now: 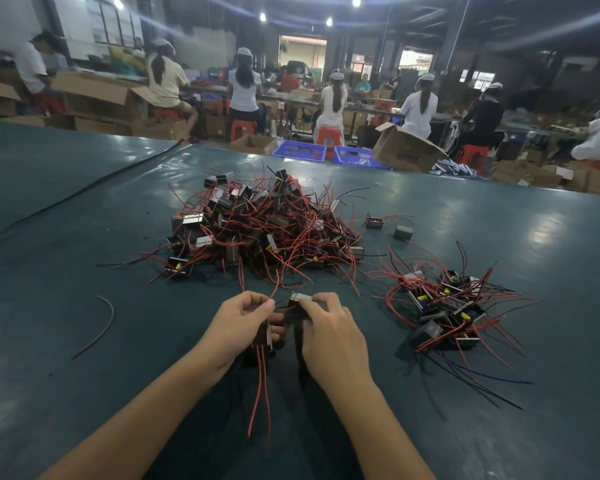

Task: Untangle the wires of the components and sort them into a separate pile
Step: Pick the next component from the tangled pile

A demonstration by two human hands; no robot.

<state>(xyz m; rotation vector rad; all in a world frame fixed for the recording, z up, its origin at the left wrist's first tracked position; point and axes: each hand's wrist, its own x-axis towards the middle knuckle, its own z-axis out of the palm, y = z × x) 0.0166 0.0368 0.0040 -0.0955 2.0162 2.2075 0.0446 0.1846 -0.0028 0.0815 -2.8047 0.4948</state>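
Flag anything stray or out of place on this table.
A single red wire lies alone at the left of the table, attached to no component and apart from both piles. A wired component and a grey block sit loose beside the big pile, outside the smaller pile.

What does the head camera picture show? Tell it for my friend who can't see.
The left hand and right hand each grip a small wired component close together over a green table. Behind them lies a big tangled pile of components with red wires; a smaller pile lies to the right.
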